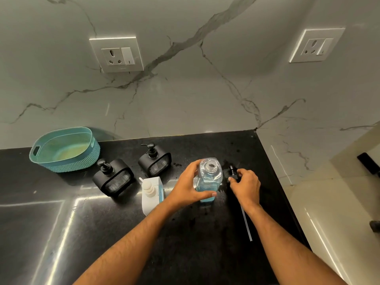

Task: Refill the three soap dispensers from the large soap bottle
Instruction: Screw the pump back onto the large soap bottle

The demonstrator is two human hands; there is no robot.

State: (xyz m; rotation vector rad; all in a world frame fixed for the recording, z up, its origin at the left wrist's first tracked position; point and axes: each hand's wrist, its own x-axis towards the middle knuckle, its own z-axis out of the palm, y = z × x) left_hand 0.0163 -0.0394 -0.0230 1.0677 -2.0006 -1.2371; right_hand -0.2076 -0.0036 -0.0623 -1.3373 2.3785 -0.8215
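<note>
- the left hand point(190, 185) was wrapped round the clear dispenser point(208, 179), thumb at the near face and fingers at the far left side, holding it upright on the bench point(205, 243).
- the right hand point(245, 185) pinched the black pump head point(233, 171) just right of the dispenser, the pump low over the bench.
- the dispenser's neck stood open and pointed straight up, its long axis vertical; blue soap filled only the lower part.
- the pump's dip tube point(246, 225) ran from under the right hand toward the viewer, lying nearly flat along the bench.
- to do this step well, i would lay the pump down well apart from the neck, tube off the wet patches, and keep the dispenser steady for pouring.
- the white soap bottle point(151, 194) stood just left of the left hand; two black dispensers point(114, 178) point(155, 161) waited behind it, capped.
</note>
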